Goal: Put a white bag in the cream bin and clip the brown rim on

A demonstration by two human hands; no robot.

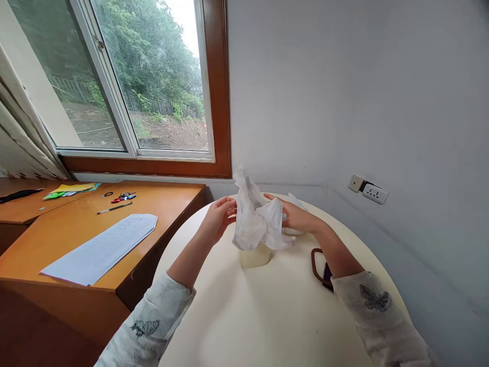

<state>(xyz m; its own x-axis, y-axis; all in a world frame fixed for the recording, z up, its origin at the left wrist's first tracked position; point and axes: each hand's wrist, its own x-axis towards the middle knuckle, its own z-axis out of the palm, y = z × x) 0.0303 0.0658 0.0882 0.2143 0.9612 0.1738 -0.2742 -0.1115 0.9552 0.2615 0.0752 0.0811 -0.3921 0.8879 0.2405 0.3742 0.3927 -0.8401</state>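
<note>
A crumpled white plastic bag (254, 219) covers the top of a small cream-coloured container (255, 256) on the round table, with one end of the bag sticking up. At the bag's left edge, my left hand (219, 216) has its fingers curled against the plastic. My right hand (296, 214) grips the bag from the right, its fingertips partly hidden behind the folds. More translucent plastic (297, 202) shows behind that hand. Near my right forearm lies a brown-rimmed object (315, 266) with a dark purple part, partly covered by the arm.
The round cream table (260, 321) stands close to the wall. To the left is an orange wooden desk (171, 204) with papers (103, 247), a pen (114, 208), a small bunch of items (124, 197) and coloured sheets (72, 189). A wall socket (375, 193) is at right.
</note>
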